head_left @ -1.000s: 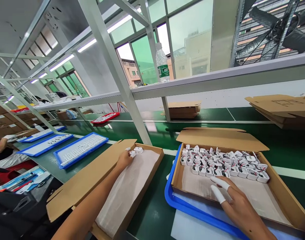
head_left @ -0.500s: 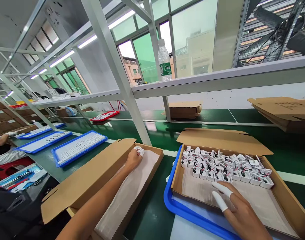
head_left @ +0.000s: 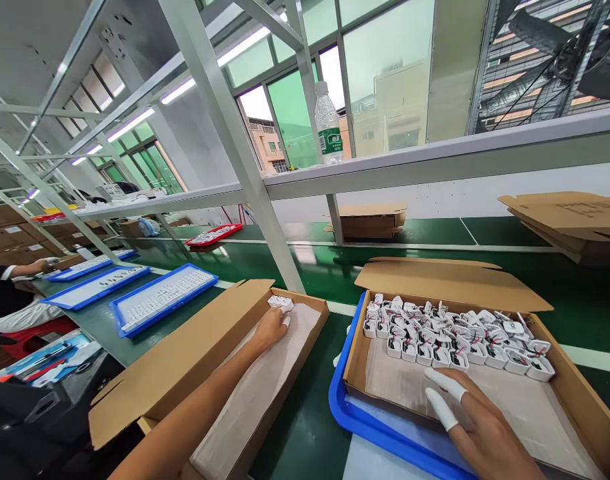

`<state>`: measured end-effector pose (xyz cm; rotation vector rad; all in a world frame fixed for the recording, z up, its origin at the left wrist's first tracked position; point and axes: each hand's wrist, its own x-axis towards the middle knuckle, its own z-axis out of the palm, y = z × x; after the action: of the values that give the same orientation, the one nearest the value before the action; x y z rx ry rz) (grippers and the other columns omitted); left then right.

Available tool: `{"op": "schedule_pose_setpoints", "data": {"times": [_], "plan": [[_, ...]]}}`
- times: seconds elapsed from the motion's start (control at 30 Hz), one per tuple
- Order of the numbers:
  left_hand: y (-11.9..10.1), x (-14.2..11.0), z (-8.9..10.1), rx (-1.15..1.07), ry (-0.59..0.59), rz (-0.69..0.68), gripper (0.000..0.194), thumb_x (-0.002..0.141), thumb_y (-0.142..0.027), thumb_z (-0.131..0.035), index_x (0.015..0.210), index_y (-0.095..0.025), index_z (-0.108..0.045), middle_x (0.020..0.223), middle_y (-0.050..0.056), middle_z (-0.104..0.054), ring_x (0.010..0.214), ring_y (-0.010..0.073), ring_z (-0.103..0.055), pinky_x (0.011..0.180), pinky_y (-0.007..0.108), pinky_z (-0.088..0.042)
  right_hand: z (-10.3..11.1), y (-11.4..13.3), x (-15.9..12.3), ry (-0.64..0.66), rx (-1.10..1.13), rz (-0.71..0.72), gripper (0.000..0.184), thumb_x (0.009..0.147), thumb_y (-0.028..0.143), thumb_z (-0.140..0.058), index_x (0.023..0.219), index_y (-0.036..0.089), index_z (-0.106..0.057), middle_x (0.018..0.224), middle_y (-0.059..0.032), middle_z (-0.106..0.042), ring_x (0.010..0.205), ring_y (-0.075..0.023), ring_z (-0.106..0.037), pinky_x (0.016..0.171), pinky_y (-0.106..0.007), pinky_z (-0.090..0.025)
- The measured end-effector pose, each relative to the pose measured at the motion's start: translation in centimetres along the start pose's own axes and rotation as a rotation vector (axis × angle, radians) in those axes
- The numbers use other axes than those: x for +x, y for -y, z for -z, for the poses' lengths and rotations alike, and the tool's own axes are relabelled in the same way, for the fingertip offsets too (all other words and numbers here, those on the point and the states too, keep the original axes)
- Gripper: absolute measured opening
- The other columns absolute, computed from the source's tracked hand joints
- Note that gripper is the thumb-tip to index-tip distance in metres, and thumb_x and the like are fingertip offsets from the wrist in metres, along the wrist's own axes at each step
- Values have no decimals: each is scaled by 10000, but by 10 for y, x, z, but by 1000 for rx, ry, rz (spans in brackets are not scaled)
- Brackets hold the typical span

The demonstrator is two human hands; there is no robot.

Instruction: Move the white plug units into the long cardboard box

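My left hand point(head_left: 271, 329) is at the far end of a long cardboard box point(head_left: 305, 347). Its fingers are loosely bent and partly spread, just short of a small white plastic piece point(head_left: 281, 304) in the far corner; a white finger cot shows on one fingertip. My right hand point(head_left: 479, 413), with white cots on thumb and forefinger, hovers open over the bare near part of a second cardboard box point(head_left: 405, 383). Several small white housings point(head_left: 425, 354) with thin wires, some red and black, stand in rows at that box's far side. My right hand holds nothing.
A blue tray point(head_left: 342, 407) lies under the right box. Blue trays of white parts point(head_left: 167, 293) stand to the left, with a red tray point(head_left: 215, 235) behind. A metal post point(head_left: 235, 133) rises between the boxes. Flat cartons point(head_left: 569, 220) lie back right; another person's hand point(head_left: 35, 267) shows far left.
My left hand has drawn back slightly from the far corner of the left box, leaving the white piece there more exposed. My right hand has barely moved. The view has shifted a little.
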<state>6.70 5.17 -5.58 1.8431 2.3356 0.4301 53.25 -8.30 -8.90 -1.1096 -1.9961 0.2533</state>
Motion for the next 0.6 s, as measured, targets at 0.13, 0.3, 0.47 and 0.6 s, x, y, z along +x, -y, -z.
{"op": "schedule_pose_setpoints", "data": {"times": [0.13, 0.3, 0.47, 0.6], "plan": [[-17, -9, 14, 41, 5, -50, 286, 966, -328, -648, 1196, -156, -641, 1199, 94, -669, 1026, 234, -676, 884, 442, -578, 3, 7, 5, -7, 10, -14, 316, 965, 269, -530, 1265, 239, -625, 1312, -123, -666, 1149, -282, -692, 942, -435, -622], [-70, -29, 43, -16, -67, -212, 254, 994, -349, -563, 1087, -147, -685, 1050, 72, -721, 947, 224, -678, 870, 398, -539, 13, 23, 15, -19, 102, 12, 265, 960, 204, -523, 1171, 236, -682, 1161, -103, -714, 1033, -245, -715, 869, -377, -624], [-142, -59, 43, -84, 14, -462, 295, 964, -327, -471, 917, -182, -723, 874, 67, -750, 838, 237, -667, 785, 325, -492, 16, 28, 21, -26, 215, -24, 254, 986, 210, -519, 1170, 235, -692, 1054, -90, -721, 954, -220, -701, 830, -358, -599], [-192, -81, 11, -61, 154, -612, 173, 840, -321, -674, 952, -202, -732, 938, 93, -751, 912, 287, -693, 822, 348, -507, 15, 25, 21, -52, 274, -74, 244, 976, 218, -537, 1153, 232, -705, 1051, -81, -718, 957, -210, -695, 854, -353, -585]]}}
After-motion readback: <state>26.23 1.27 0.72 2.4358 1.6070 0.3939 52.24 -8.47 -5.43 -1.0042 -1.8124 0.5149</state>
